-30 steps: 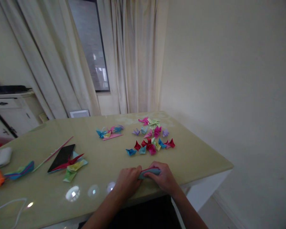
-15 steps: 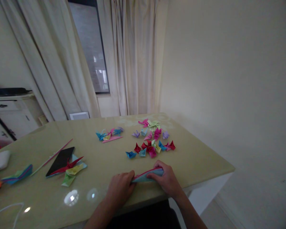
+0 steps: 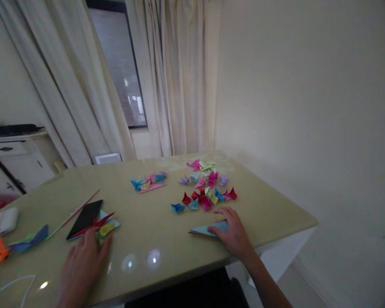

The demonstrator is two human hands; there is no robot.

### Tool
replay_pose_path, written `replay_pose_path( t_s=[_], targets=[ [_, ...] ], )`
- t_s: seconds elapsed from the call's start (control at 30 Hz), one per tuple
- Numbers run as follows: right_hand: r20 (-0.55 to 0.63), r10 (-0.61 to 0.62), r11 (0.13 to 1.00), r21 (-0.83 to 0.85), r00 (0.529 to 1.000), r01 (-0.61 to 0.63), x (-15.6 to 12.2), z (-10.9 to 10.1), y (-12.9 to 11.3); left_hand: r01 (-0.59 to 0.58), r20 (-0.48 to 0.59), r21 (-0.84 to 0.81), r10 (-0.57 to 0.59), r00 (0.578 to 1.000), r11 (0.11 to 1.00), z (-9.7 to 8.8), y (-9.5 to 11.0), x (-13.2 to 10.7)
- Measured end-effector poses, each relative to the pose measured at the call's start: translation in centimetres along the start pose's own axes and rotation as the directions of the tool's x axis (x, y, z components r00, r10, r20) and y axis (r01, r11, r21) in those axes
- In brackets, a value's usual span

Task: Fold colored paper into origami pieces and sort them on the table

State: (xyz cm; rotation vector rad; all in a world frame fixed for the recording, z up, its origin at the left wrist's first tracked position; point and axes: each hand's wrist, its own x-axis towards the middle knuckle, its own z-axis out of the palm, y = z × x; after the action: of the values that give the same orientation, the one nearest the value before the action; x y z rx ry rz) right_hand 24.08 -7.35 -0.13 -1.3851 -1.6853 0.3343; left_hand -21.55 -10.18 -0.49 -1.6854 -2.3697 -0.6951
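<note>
My right hand (image 3: 233,234) holds the wide right end of a light-blue folded paper (image 3: 208,229) with a reddish lower edge. The paper's narrow tip points left, low over the table near its front edge. At the left, my left hand (image 3: 83,263) reaches over a green folded paper (image 3: 101,238), its thumb and fingers apart around it. The fingers partly cover that green piece. Just beyond them lie a yellow folded paper (image 3: 107,228) and a red pointed folded paper (image 3: 102,220), beside a black phone-like slab (image 3: 86,217).
Several small folded-paper pieces (image 3: 207,203) lie in the middle right, more paper pieces (image 3: 147,183) farther back. A pink and green thin stick (image 3: 73,212), a blue-green folded paper (image 3: 30,242), an orange object (image 3: 0,250) and a white cable (image 3: 14,280) are left.
My left hand has let go of the blue folded paper and moved left to the green piece. The right hand keeps the blue paper, shifted slightly right.
</note>
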Motion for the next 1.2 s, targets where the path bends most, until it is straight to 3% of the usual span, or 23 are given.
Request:
replay_pose_path(
  t_s=[0.1,0.2,0.33,0.37,0.43,0.5,0.57,0.6,0.67,0.8,0.87,0.93,1.0,1.03,1.1,1.13,1.2],
  targets=[
    [-0.072,-0.083,0.996,0.021,0.994,0.084,-0.2,-0.1,0.2,-0.026,0.009,-0.053,0.027,1.0,0.998,0.9,0.2,0.5],
    [-0.204,-0.18,0.984,-0.044,0.962,0.175,-0.5,-0.1,0.4,-0.006,0.002,-0.236,0.007,1.0,0.972,1.0,1.1,1.0],
    [-0.382,-0.332,0.941,-0.201,0.862,0.274,-1.1,0.3,-1.0,0.003,0.041,-0.594,0.027,0.999,0.805,0.6,4.4,0.1],
    [-0.38,-0.357,0.933,-0.195,0.853,0.304,-1.3,0.5,-1.9,-0.008,0.068,-0.674,0.073,0.995,0.739,0.3,5.7,-0.5],
    [-0.294,-0.368,0.929,-0.078,0.882,0.362,-1.7,1.3,-4.2,-0.016,0.154,-0.797,0.23,0.961,0.604,-0.4,8.8,-2.1],
    [-0.126,-0.344,0.923,0.133,0.93,0.36,-2.1,2.3,-6.5,0.027,0.271,-0.867,0.426,0.863,0.497,-1.2,12.0,-3.7],
    [0.01,-0.332,0.898,0.308,0.943,0.313,-2.1,3.2,-8.4,0.073,0.331,-0.899,0.564,0.757,0.431,-1.9,14.7,-4.9],
    [0.04,-0.329,0.885,0.36,0.943,0.294,-2.1,3.6,-9.0,0.084,0.337,-0.909,0.603,0.723,0.408,-2.2,15.7,-5.2],
    [0.03,-0.318,0.87,0.406,0.948,0.279,-1.8,4.1,-9.5,0.079,0.317,-0.923,0.63,0.709,0.376,-2.3,17.2,-5.5],
    [-0.005,-0.32,0.872,0.39,0.947,0.297,-1.3,3.8,-8.8,0.053,0.268,-0.935,0.601,0.753,0.351,-1.9,18.4,-5.3],
    [0.002,-0.335,0.878,0.363,0.942,0.312,-1.0,3.4,-8.1,0.04,0.268,-0.93,0.597,0.756,0.366,-1.6,18.1,-4.9],
    [-0.025,-0.341,0.888,0.321,0.94,0.33,-0.4,2.7,-7.2,-0.017,0.267,-0.895,0.565,0.781,0.447,-1.3,16.9,-3.8],
    [-0.098,-0.324,0.909,0.244,0.941,0.338,0.9,1.8,-5.8,-0.13,0.224,-0.781,0.468,0.855,0.611,-1.0,14.4,-1.9],
    [-0.142,-0.308,0.923,0.194,0.941,0.331,1.7,1.2,-5.1,-0.182,0.17,-0.673,0.389,0.905,0.717,-0.8,12.8,-0.7],
    [-0.222,-0.271,0.95,0.097,0.937,0.297,3.8,-0.1,-3.4,-0.248,0.036,-0.368,0.281,0.959,0.896,-0.5,9.0,1.7],
    [-0.25,-0.25,0.96,0.06,0.935,0.273,4.8,-0.8,-2.7,-0.193,0.0,-0.193,0.197,0.98,0.962,-0.3,7.0,2.8],
    [-0.257,-0.216,0.973,0.027,0.942,0.231,6.6,-1.7,-1.4,-0.037,0.018,0.032,0.037,0.999,0.999,0.1,3.6,4.3]
  ],
)
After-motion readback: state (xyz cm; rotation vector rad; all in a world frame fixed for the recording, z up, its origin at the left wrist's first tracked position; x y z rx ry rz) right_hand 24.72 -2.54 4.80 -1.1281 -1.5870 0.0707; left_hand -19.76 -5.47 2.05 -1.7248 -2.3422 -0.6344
